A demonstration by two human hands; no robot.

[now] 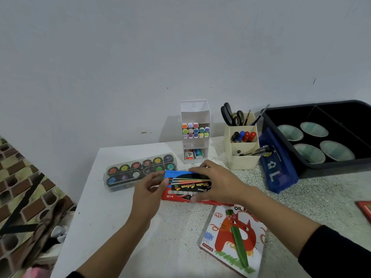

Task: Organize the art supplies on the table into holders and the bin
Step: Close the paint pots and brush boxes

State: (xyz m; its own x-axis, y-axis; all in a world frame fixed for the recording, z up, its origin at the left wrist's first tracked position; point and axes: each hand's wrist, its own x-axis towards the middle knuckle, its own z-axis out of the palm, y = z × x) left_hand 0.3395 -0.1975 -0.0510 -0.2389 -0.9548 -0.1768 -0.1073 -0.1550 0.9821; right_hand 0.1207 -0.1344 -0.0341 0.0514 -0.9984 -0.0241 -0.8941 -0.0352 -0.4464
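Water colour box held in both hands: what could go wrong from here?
1. The water colour box overlaps a red box beneath; lifting may drag that along.
2. The bin lies past the cream holder and leaning blue case; a low carry could knock them.

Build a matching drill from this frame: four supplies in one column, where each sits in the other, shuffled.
Things:
1. scissors
2. pastel markers
3. round dishes
4. water colour box

Places:
a. in the black bin
b. held between left hand and right hand
c. upright in the beige holder
d. in the white tiered holder

Pairs: 1-c, 2-d, 3-a, 4-b
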